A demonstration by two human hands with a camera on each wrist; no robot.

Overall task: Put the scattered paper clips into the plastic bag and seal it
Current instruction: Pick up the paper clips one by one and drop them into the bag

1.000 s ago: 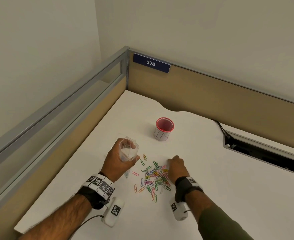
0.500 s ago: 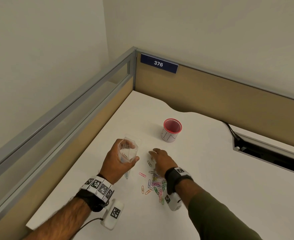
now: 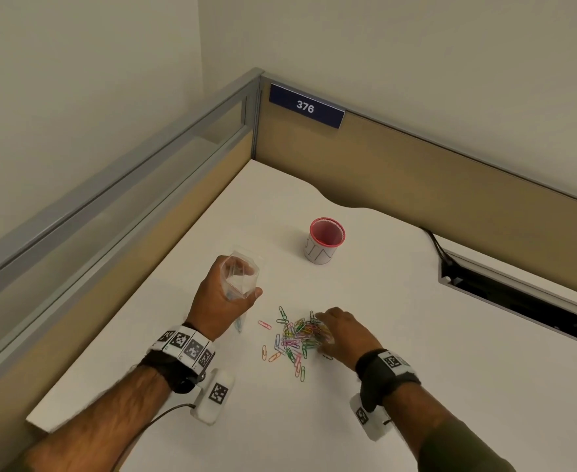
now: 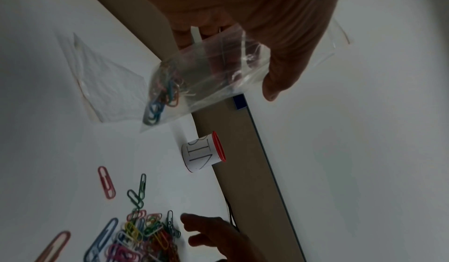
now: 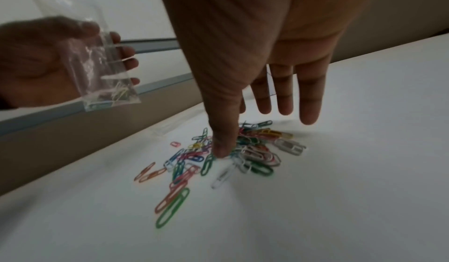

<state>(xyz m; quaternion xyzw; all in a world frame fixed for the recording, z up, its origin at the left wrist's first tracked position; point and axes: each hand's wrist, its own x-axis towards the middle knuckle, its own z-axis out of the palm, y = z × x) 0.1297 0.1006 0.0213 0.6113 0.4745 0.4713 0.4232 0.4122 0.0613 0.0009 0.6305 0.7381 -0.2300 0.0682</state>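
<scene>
On the white surface (image 3: 416, 335), a heap of coloured wire paper clips (image 3: 295, 338) lies in front of the person, with a few strays — a pink one and two orange ones — lying just apart on its left side. The right hand (image 3: 339, 335) is low over the right part of the heap with its fingers (image 5: 308, 101) extended and slightly spread; in the right wrist view the thumb tip comes down among the clips, but motion blur makes it hard to say whether anything is pinched — probably nothing is held. The left hand (image 3: 220, 301) is raised left of the heap, its fingers and thumb curled round a small clear plastic zip bag (image 3: 241, 277), gripping it about the middle so the mouth faces up and stands open. The bag (image 4: 194, 78) hangs clear of the surface, and a small bunch of clips sits in its lower corner. A small white cup with a red rim (image 3: 324, 241) stands upright farther back, well apart from both hands. Beyond it a tan partition carries a dark blue plate marked 376 (image 3: 305, 106).
</scene>
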